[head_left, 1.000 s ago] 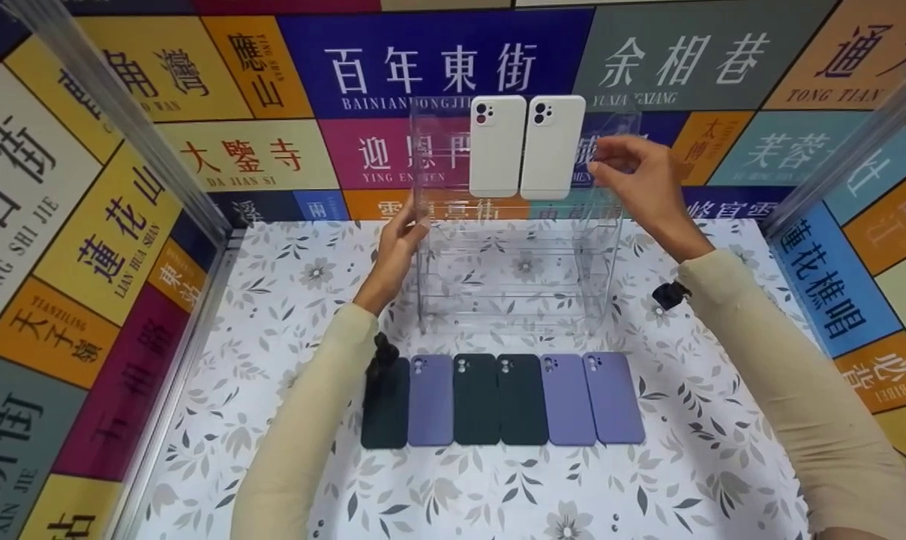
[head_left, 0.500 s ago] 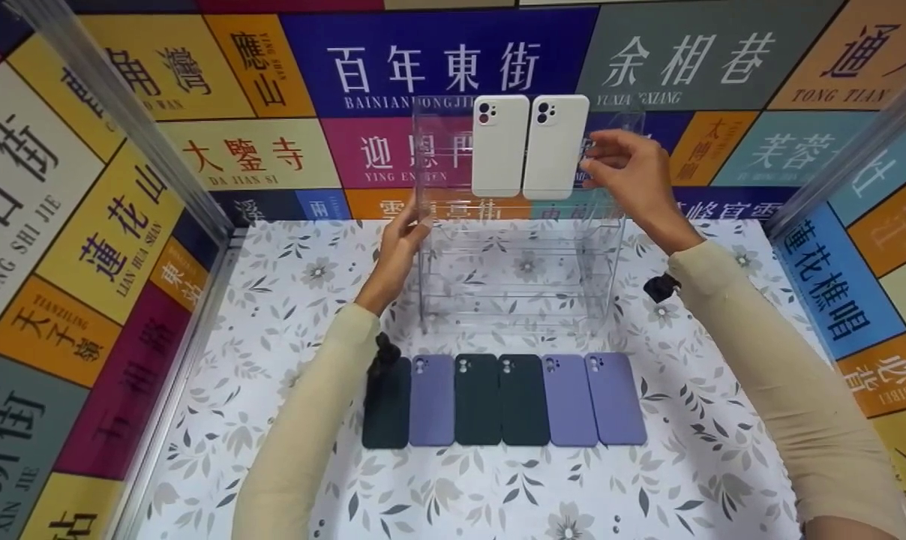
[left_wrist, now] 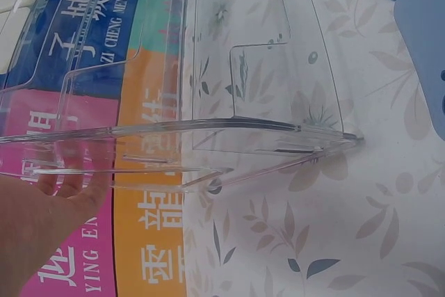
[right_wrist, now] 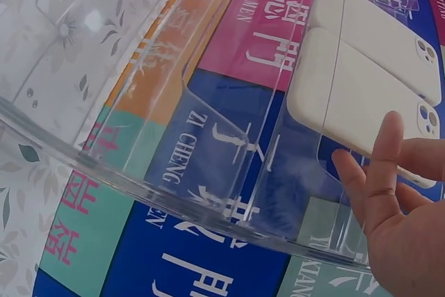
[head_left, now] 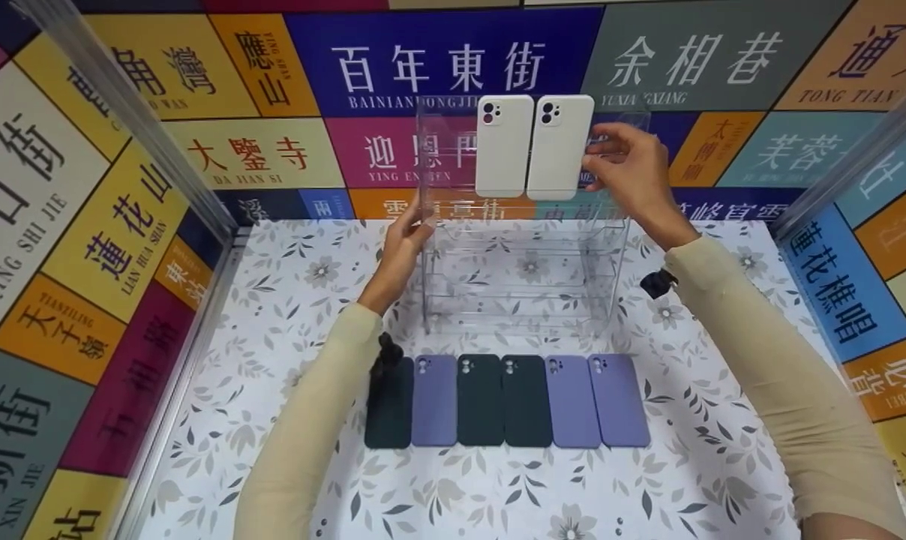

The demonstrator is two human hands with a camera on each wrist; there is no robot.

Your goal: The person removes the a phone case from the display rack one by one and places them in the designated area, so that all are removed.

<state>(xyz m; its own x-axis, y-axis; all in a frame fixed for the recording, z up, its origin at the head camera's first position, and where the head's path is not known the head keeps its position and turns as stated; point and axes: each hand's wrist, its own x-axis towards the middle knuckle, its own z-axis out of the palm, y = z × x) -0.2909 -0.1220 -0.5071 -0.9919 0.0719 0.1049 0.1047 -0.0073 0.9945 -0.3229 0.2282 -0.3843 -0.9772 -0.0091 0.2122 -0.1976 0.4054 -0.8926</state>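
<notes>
Two white phone cases (head_left: 504, 146) stand side by side on the top tier of a clear stepped display rack (head_left: 524, 309). My left hand (head_left: 402, 251) holds the rack's left side; in the left wrist view its fingers (left_wrist: 69, 172) show through the clear panel. At the right-hand white phone case (head_left: 560, 148), my right hand (head_left: 633, 172) has its fingertips against the outer edge. The right wrist view shows one finger (right_wrist: 386, 140) overlapping that case's edge, with the other fingers bent beside it.
In front of the rack lies a row of phone cases on the floral tabletop (head_left: 258, 420): dark green ones (head_left: 479, 401) and purple ones (head_left: 619, 401). Panels with lettering (head_left: 438, 56) wall in the back and sides. Metal posts (head_left: 134, 120) stand at the corners.
My right hand has moved left, from beside the right-hand white phone case to touching its edge. The left hand keeps its hold on the rack. The view has shifted slightly.
</notes>
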